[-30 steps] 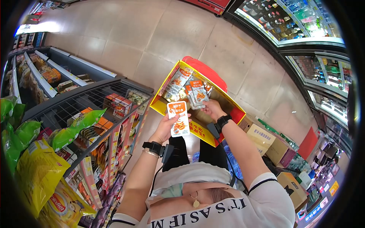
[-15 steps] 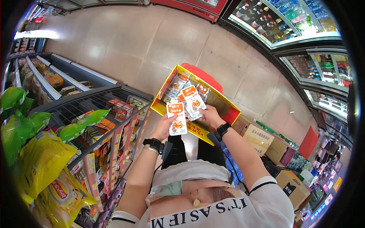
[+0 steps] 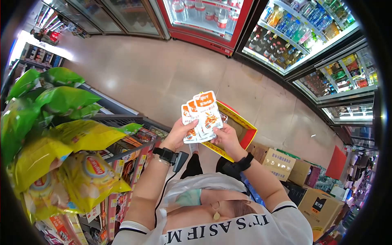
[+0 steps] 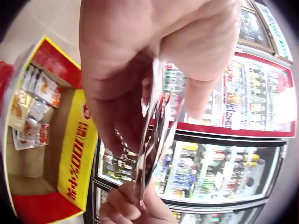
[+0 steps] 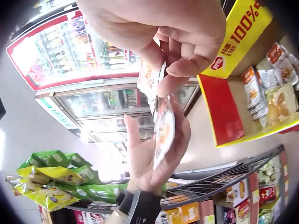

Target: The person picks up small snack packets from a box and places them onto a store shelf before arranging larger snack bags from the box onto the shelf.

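Several white and orange snack packets (image 3: 209, 115) are fanned out between both hands in the head view. The left hand (image 3: 176, 134) grips the left packets with its thumb across their front. The right hand (image 3: 227, 139) pinches the lower corner of the front packet. Seen edge-on in the left wrist view, the packets (image 4: 156, 135) run down from the left hand (image 4: 159, 42) to the right fingertips. More packets (image 5: 252, 87) lie in the yellow and red box (image 5: 224, 109), which stands partly behind the held ones in the head view.
Green and yellow chip bags (image 3: 87, 165) top a wire rack on the left. A red-framed fridge (image 3: 206, 30) and drink coolers (image 3: 286, 36) line the far and right sides. Cardboard boxes (image 3: 318, 210) stand at the lower right, and tiled floor (image 3: 134, 77) runs beyond the yellow box.
The right hand has brought its packets up and left from over the box against those in the left hand. The head view has shifted, showing more fridges and larger chip bags.
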Demonstrator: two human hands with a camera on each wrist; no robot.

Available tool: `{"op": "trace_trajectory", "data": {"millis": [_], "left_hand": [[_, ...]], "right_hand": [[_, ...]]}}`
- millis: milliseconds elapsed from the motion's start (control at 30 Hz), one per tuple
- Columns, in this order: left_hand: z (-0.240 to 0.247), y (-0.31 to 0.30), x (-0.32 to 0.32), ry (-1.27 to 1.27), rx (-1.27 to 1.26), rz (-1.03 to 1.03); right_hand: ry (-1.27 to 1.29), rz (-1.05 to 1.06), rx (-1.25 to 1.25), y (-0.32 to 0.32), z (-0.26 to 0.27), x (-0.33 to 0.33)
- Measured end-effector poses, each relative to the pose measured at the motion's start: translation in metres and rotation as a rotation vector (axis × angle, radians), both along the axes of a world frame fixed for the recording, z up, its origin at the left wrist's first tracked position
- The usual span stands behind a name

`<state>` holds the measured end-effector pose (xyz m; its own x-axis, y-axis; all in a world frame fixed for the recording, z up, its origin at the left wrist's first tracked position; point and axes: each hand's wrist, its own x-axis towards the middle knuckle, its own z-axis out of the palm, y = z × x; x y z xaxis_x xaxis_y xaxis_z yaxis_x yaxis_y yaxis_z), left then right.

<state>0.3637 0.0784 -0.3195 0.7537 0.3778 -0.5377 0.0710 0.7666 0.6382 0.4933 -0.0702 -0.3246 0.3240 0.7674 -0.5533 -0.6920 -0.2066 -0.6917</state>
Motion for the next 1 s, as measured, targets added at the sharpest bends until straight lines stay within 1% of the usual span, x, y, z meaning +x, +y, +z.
{"op": "trace_trajectory", "data": {"millis": [67, 100, 133, 200, 233, 333, 400, 467, 500, 600, 633, 667, 733, 767, 833, 867, 933, 967, 1000], "left_hand": [[0.008, 0.004, 0.002, -0.020, 0.072, 0.035], [0.014, 0.006, 0.003, -0.027, 0.123, 0.071], [0.022, 0.008, 0.003, -0.043, 0.143, 0.067], [0.037, 0.007, 0.001, -0.002, 0.248, 0.061], [0.042, 0.007, 0.000, -0.015, 0.256, 0.072], [0.059, 0.007, -0.003, -0.022, 0.308, 0.030], [0.067, 0.001, -0.004, -0.063, 0.322, 0.011], [0.079, -0.003, -0.005, -0.217, 0.081, -0.060], [0.082, -0.007, -0.005, -0.253, -0.010, -0.088], [0.080, -0.015, -0.008, -0.340, -0.065, -0.160], [0.082, -0.018, -0.011, -0.322, -0.088, -0.170], [0.083, -0.019, -0.013, -0.325, -0.088, -0.173], [0.085, -0.023, -0.019, -0.274, 0.026, -0.179], [0.087, -0.026, -0.022, -0.274, 0.027, -0.176], [0.094, -0.028, -0.028, -0.232, 0.112, -0.205], [0.098, -0.033, -0.031, -0.234, 0.119, -0.195], [0.106, -0.036, -0.036, -0.230, 0.122, -0.260], [0.107, -0.040, -0.039, -0.233, 0.124, -0.247], [0.107, -0.046, -0.040, -0.221, 0.140, -0.304]], "right_hand": [[-0.050, -0.061, 0.062, 0.008, 0.014, -0.006], [-0.059, -0.053, 0.077, 0.010, 0.022, -0.005], [-0.073, -0.058, 0.098, 0.010, 0.027, -0.004], [-0.148, 0.003, 0.117, 0.008, 0.037, -0.002], [-0.163, -0.005, 0.134, 0.006, 0.042, -0.001], [-0.313, 0.038, 0.096, 0.003, 0.058, 0.002], [-0.320, -0.004, 0.125, -0.002, 0.071, -0.001], [-0.367, 0.054, 0.138, -0.004, 0.080, -0.004], [-0.353, 0.104, 0.175, -0.004, 0.081, -0.007], [-0.408, 0.074, 0.210, -0.010, 0.092, -0.027], [-0.430, 0.081, 0.206, -0.014, 0.094, -0.030], [-0.433, 0.078, 0.205, -0.017, 0.094, -0.033], [-0.480, 0.149, 0.124, -0.023, 0.093, -0.038], [-0.481, 0.153, 0.125, -0.026, 0.092, -0.039], [-0.557, 0.281, -0.001, -0.031, 0.090, -0.039], [-0.561, 0.289, 0.007, -0.036, 0.091, -0.039], [-0.585, 0.129, 0.056, -0.041, 0.097, -0.041], [-0.588, 0.141, 0.060, -0.044, 0.102, -0.042], [-0.607, 0.058, 0.150, -0.047, 0.108, -0.042]]}}
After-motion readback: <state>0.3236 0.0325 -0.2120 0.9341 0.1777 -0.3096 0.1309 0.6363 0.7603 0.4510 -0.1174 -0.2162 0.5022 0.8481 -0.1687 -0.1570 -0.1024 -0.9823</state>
